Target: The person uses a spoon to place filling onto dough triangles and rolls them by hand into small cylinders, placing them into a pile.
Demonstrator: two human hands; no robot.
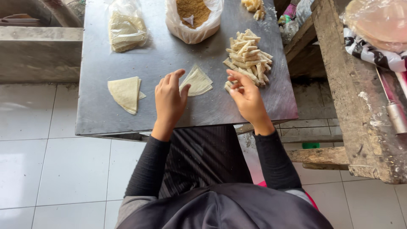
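Observation:
My left hand [168,98] hovers over the grey metal table [97,114], fingers spread, its thumb touching a small stack of triangular pastry wrappers [197,81]. My right hand [247,98] rests at the near edge of a pile of rolled pastry sticks [248,59], fingertips pinched on one roll at the pile's bottom. A second stack of triangular wrappers [125,93] lies to the left of my left hand.
A plastic bag of wrappers [126,29] and an open bag of brown crumbly filling [193,17] stand at the table's far side. More rolls [253,7] lie at the far right corner. A rough wooden bench [356,97] stands to the right, white floor tiles to the left.

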